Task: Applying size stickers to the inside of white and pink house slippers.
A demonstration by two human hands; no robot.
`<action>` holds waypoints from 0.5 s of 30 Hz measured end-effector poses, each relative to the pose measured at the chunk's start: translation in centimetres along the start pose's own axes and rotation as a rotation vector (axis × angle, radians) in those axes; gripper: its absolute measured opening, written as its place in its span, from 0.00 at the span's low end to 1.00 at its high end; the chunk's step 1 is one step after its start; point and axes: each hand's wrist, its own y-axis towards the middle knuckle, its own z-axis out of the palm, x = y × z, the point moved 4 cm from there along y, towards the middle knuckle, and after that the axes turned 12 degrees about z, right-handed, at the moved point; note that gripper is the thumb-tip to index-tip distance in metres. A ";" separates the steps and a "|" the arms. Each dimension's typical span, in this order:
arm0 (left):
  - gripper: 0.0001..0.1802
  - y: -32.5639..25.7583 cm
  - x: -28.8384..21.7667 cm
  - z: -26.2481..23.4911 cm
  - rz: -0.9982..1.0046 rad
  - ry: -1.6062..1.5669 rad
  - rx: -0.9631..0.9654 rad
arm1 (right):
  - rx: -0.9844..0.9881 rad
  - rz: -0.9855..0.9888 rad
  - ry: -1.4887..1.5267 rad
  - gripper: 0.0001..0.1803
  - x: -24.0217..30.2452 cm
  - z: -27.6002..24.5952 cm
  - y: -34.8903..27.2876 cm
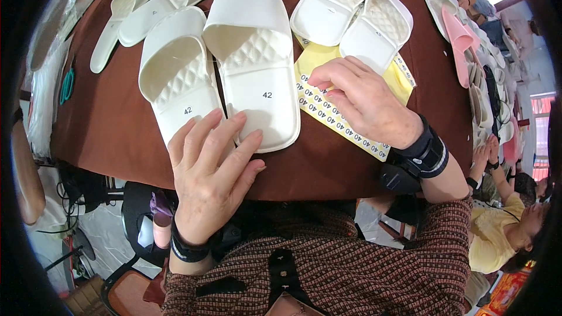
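Head camera view looks down on a brown table (111,117) where a pair of white slide sandals lies side by side, toes pointing away from the person. The left hand (208,169) is spread flat, fingers apart, pressing on the heel ends of both slippers; it grips nothing. The left slipper (175,76) and the right slipper (254,58) each carry a small size sticker on the footbed, and their quilted straps stand arched. These look like light moulded foam: springy, slightly grippy rather than slick, not fragile, and easiest to lift by the strap arch or by pinching the heel edge. The right hand (360,99) rests curled on a yellow sheet of size stickers (336,114) just right of the pair, fingertips pinched down at its upper edge as if on a single label, though whether one is actually held cannot be told. The sheet is thin and floppy, best worked by peeling a corner. Beyond it sits a second, smaller white pair (351,17), and more slippers (146,0) lie at the table's far left.
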 end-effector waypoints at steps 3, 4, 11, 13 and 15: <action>0.22 0.0 0.0 0.0 0.002 0.003 -0.008 | -0.003 0.006 0.001 0.17 0.1 0.0 0.1; 0.22 0.0 0.0 0.0 0.006 0.008 -0.005 | -0.014 0.011 -0.001 0.16 0.1 0.0 0.1; 0.22 -0.2 0.1 0.0 0.013 0.017 -0.009 | -0.010 0.004 -0.029 0.16 0.3 0.0 0.1; 0.22 -0.2 0.2 0.1 0.012 0.018 -0.009 | 0.003 0.019 -0.011 0.17 0.1 0.1 0.2; 0.22 -0.2 0.3 0.2 0.013 0.018 -0.007 | -0.006 0.009 -0.022 0.17 0.3 0.0 0.2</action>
